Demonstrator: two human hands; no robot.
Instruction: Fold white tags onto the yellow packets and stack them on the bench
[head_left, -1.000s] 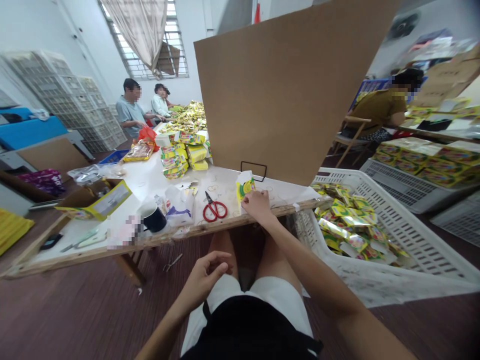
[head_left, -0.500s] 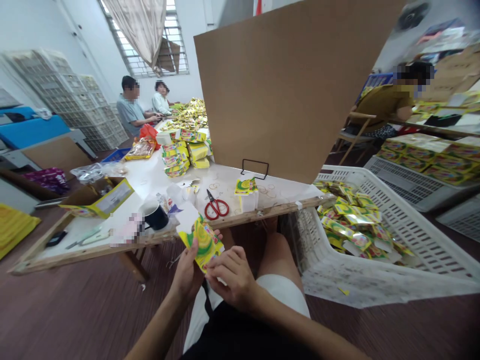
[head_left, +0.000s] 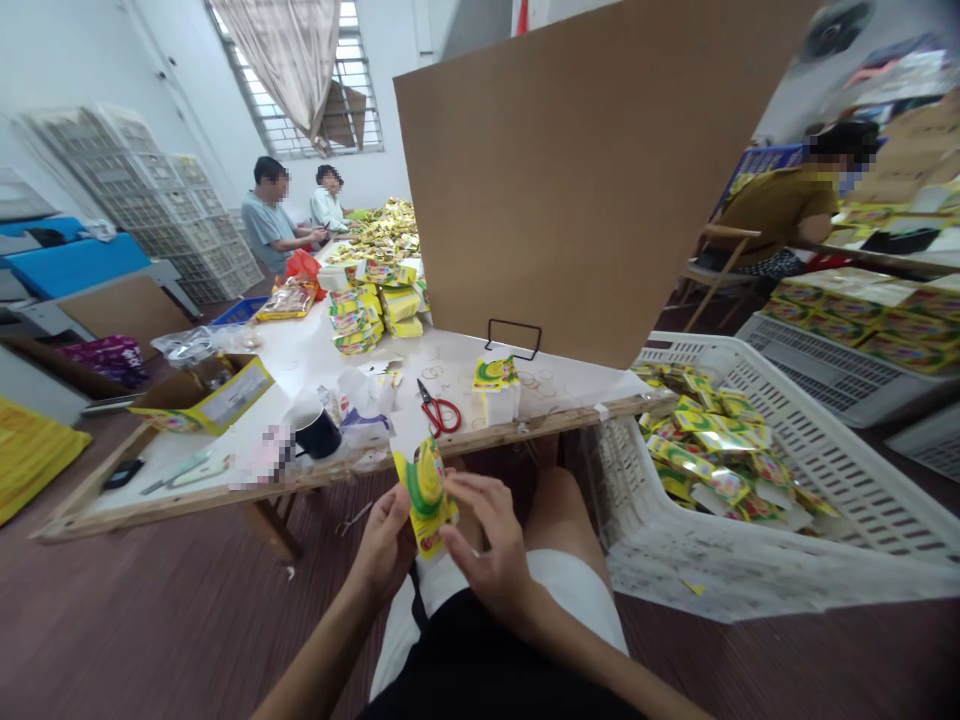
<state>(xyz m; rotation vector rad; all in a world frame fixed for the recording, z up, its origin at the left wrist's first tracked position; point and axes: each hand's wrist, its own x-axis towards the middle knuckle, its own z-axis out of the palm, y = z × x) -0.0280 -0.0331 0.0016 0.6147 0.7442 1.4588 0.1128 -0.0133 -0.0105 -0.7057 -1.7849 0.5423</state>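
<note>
My left hand (head_left: 388, 538) is closed around the left edge of a yellow-and-green printed cardboard box (head_left: 425, 488). The box is tilted over my lap, just off the table's front edge, with a pale flap at its top. At its right edge is my right hand (head_left: 491, 540), thumb toward the lower front and fingers higher up, reaching along the side. Some of those fingertips are hidden behind the box. Red-handled scissors (head_left: 440, 408) lie on the table beyond. To their right stands a stack of similar boxes (head_left: 497, 390).
A large cardboard sheet (head_left: 585, 190) stands upright behind a black wire stand (head_left: 514, 338). On my right, a white plastic crate (head_left: 832, 470) holds many printed boxes. A dark mug (head_left: 318, 434) sits near the table edge (head_left: 360, 462). Other people sit farther off.
The box has turned more upright and shifted slightly right. My right hand has moved up its right side, its fingers going from bunched at the lower corner to stretched out.
</note>
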